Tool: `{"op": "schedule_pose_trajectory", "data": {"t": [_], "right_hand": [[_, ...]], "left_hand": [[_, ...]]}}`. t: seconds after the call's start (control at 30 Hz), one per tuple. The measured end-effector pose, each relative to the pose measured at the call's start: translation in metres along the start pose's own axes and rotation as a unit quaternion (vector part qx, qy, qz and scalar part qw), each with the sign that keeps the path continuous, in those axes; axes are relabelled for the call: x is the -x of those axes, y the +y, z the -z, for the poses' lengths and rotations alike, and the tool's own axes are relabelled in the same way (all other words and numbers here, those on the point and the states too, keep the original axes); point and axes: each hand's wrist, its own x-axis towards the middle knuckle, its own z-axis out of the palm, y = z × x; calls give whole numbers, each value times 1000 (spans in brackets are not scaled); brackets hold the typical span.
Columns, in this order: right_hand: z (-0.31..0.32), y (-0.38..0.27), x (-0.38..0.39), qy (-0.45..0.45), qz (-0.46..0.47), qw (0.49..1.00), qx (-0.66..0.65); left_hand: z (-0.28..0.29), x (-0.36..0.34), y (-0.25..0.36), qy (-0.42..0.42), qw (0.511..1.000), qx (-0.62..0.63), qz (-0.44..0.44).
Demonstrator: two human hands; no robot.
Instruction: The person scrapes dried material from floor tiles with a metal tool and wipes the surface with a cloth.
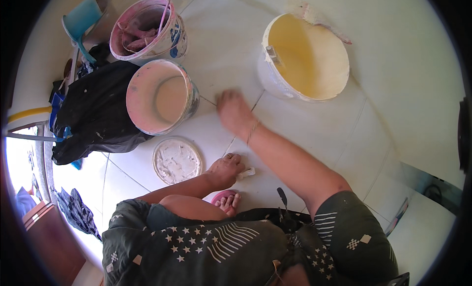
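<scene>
My left hand is low beside a round, paint-smeared lid, its fingers closed on a small whitish object near the floor. Higher up, my right hand is reaching over the tiles, blurred by motion, so its fingers and anything in them cannot be made out. It is between an open pink-stained bucket on the left and a white bucket holding pale yellow liquid, with a short tool at that bucket's rim.
Another bucket holds pink-stained items and a stick, near a light blue container. Black plastic sheeting lies left of the pink-stained bucket. Behind the yellow-filled bucket is a splattered item. My bare leg and sandalled foot are at the bottom.
</scene>
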Motion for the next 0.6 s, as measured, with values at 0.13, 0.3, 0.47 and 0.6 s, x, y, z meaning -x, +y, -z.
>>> {"op": "schedule_pose_trajectory", "data": {"t": [0.13,0.3,0.47,0.6], "right_hand": [[30,3,-11,-165,15,981,-103],[18,29,57,-4,-14,1000,-3],[75,18,142,-312,-8,933,-180],[81,89,250,-377,-167,861,-300]], "left_hand": [[-4,7,-6,9,1000,6,-2],[3,4,-3,-6,1000,11,-13],[8,2,-21,5,997,37,-69],[43,-11,-8,-30,974,207,83]]}}
